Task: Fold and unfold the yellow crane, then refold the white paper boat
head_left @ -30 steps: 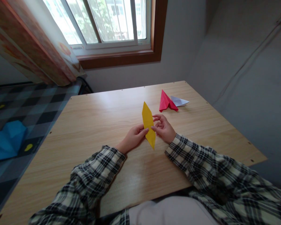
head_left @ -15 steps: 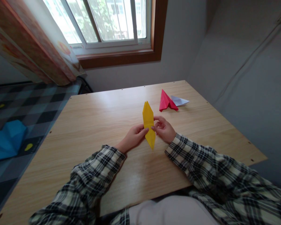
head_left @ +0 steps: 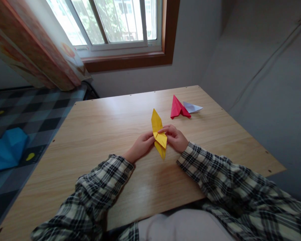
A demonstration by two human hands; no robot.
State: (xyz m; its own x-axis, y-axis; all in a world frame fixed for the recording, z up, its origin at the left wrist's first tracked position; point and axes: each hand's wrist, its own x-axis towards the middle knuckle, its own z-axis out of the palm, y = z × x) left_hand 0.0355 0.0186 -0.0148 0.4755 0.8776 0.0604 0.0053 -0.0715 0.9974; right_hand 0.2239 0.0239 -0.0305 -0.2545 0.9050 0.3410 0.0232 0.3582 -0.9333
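Observation:
A piece of folded yellow origami paper (head_left: 156, 122) is held up above the table between both hands. One pointed flap rises at the far end, another is bent down toward me, and a further point hangs below it. My left hand (head_left: 141, 145) pinches the paper's left edge near its middle. From the right, my right hand (head_left: 176, 138) grips the other edge, its index finger lying across the top of the bent flap. The right thumb is mostly hidden behind the paper.
On the wooden table (head_left: 110, 120), a red folded paper (head_left: 178, 107) lies at the far right, touching a white folded paper (head_left: 192, 107). Left of the table, a blue folded paper (head_left: 8, 149) rests on a checked cloth (head_left: 47, 107). A window and wall stand behind.
One upper flap of the yellow paper has come down toward me over the middle. My right index finger has moved onto the fold. The left hand has barely shifted.

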